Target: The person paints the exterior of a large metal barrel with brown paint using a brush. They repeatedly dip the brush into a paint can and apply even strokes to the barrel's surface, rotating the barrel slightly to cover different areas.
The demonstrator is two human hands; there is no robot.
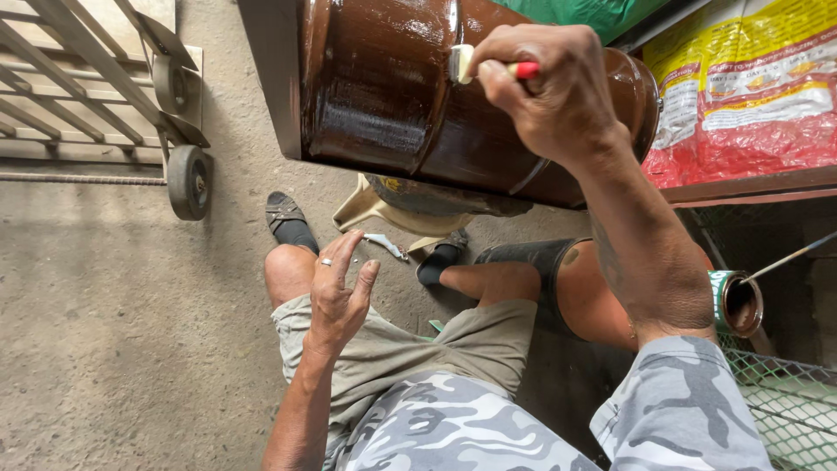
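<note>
A large brown barrel [410,105] lies on its side across the top of the view, its curved wall glossy and wet-looking, with a raised metal hoop running round it. It rests above a cream plastic stool [370,209] and a darker round object beneath, seen only in part.

Behind it to the right, red and yellow printed sacks [750,87] sit on a shelf, with a green one above. At top left a metal hand trolley [105,96] stands on the concrete floor [105,331], 1 grey wheel [188,181] facing the camera.

The person sits low, in khaki shorts and a grey camouflage shirt, knees bent, feet in dark sandals. An orange-brown pot [584,296] with a black rim lies just beside the right knee. Further right, an open paint tin [737,303] rests on green wire mesh, a thin stick poking out of it.

The right hand [554,92] is raised against the barrel, fingers curled tight round a small paintbrush [488,65] — its red handle shows between thumb and forefinger, and the pale bristles touch the barrel's wall near the hoop.

The left hand [338,292] hovers over the left thigh, holding nothing; its fingers are spread loosely and half bent, palm turned away from the camera — 1 ring shows on a finger. A small metal tool [386,246] lies on the floor between the feet.
</note>
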